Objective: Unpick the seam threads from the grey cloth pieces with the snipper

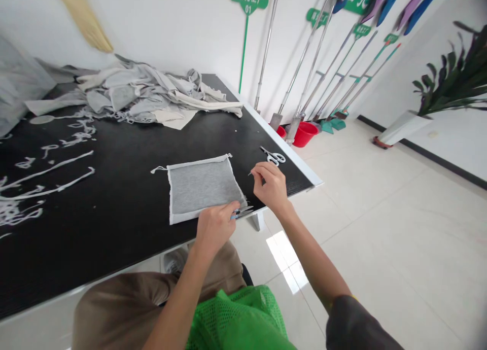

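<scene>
A grey fabric square with a white border (201, 187) lies flat on the black table (114, 208). My left hand (215, 225) is closed at the square's near right corner, gripping a small blue-handled thread snipper (241, 212) whose metal blades point right. My right hand (268, 183) hovers just right of the fabric with thumb and forefinger pinched on a thin thread end (251, 173). A pair of white-handled scissors (273, 156) lies on the table just beyond my right hand.
A heap of grey and cream fabric pieces (140, 94) covers the table's far side. White trimmed strips (49, 172) lie at the left. Beyond the table's right edge are red buckets (304, 133), mop poles, and a potted plant (437, 101). Green mesh (243, 319) rests on my lap.
</scene>
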### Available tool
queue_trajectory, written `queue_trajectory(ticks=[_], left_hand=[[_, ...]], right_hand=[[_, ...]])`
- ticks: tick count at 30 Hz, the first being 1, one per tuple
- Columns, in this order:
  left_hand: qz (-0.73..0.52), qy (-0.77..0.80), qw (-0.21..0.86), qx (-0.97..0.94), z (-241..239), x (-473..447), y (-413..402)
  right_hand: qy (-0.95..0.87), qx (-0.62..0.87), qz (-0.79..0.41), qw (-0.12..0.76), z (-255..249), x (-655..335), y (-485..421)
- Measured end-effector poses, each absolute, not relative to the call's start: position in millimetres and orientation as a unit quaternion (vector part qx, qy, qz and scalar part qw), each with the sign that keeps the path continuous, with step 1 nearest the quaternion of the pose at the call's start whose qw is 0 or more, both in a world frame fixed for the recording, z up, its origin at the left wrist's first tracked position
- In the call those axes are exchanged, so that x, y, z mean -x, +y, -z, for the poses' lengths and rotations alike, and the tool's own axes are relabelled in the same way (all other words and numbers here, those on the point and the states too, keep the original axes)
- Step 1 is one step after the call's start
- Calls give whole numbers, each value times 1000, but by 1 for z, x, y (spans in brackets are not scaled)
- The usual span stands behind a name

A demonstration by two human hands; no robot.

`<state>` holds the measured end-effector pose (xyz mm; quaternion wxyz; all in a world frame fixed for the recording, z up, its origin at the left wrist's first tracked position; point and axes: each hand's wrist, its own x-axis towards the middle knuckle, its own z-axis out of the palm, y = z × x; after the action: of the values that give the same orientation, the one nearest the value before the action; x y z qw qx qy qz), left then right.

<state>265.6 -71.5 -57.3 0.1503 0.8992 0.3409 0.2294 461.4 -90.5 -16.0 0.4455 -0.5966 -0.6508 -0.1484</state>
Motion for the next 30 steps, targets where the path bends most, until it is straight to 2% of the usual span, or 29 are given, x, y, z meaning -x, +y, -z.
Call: queue_trajectory(ticks=[7,11,14,24,30], left_hand=[[-247,347,160,-890,57,-264,-72],[-244,340,160,-894,58,-262,-74],[-240,330,149,-901,60,-262,-77],[-261,286,90,-918,61,-261,-79],[-276,273,93,-917,70,-266,-74]], right_hand=[[-614,578,93,530,-37,-477,-92],[-601,562,-19,568,-48,-471,-93],[-616,543,-85,564,-57,-459,-81],[-850,384,-98,347,-85,-330,19],[-903,302,-119,281,-76,-218,103]])
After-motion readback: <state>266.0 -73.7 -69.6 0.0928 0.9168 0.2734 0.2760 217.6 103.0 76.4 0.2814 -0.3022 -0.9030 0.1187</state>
